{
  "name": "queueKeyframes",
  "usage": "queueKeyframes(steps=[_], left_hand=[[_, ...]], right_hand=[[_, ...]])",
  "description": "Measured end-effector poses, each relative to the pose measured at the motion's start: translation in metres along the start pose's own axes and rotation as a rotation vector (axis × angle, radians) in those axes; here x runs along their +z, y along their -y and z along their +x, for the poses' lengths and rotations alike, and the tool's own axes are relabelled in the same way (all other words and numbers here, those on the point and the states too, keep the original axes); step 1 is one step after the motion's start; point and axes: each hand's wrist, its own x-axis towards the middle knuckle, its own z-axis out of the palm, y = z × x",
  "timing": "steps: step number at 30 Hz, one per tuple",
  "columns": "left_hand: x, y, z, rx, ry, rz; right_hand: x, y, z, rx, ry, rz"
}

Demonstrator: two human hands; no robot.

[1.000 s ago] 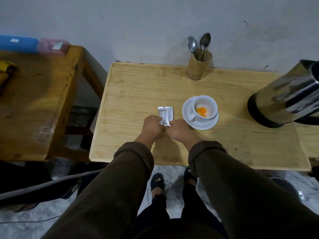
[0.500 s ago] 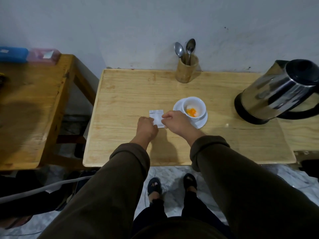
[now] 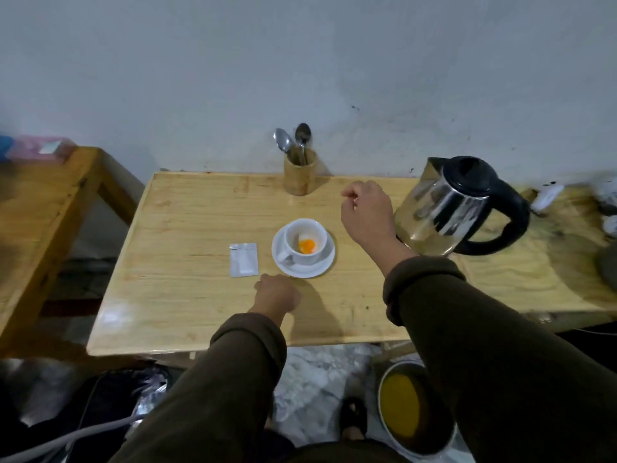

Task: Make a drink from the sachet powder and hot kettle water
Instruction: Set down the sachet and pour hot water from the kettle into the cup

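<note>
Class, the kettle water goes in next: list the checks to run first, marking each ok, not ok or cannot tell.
1. Powder in the cup: ok, orange heap at the bottom.
2. Cup upright on its saucer: ok.
3. Sachet clear of the cup: ok, flat on the table beside the saucer.
4. Right hand free for the kettle: ok, holding nothing.
5. Kettle water hot: cannot tell, lid closed.
6. Spoons ready: ok, in the holder.

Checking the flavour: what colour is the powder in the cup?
Orange powder, seen in the head view.
</note>
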Motion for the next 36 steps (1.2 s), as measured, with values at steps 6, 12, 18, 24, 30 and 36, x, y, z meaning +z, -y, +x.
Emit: queueKeyframes(steps=[6,12,18,24,30,36], left_hand=[[0.028,-0.028,0.007,-0.146,-0.103,0.008],[0.038,-0.038,0.022,-0.191,-0.295,-0.069],[0.046,-0.049,0.031,-0.28,-0.365,-0.178],[0.047,-0.052,0.032,-0.335,-0.405,-0.342],[0.051,-0.059,0.027,-0.339,-0.517,-0.514],[0.052,-0.062,0.024,-0.354,-0.538,-0.629]], right_hand=[[-0.063,-0.059,0.004,-0.106,-0.21,-0.18],[-0.112,-0.121,0.009,0.032,-0.338,-0.282],[-0.123,-0.167,0.014,0.246,-0.255,-0.198],[-0.132,-0.178,0.025,0.423,-0.187,-0.002],[-0.138,-0.191,0.033,0.514,-0.133,0.056],[-0.139,-0.199,0.037,0.56,-0.139,0.098]])
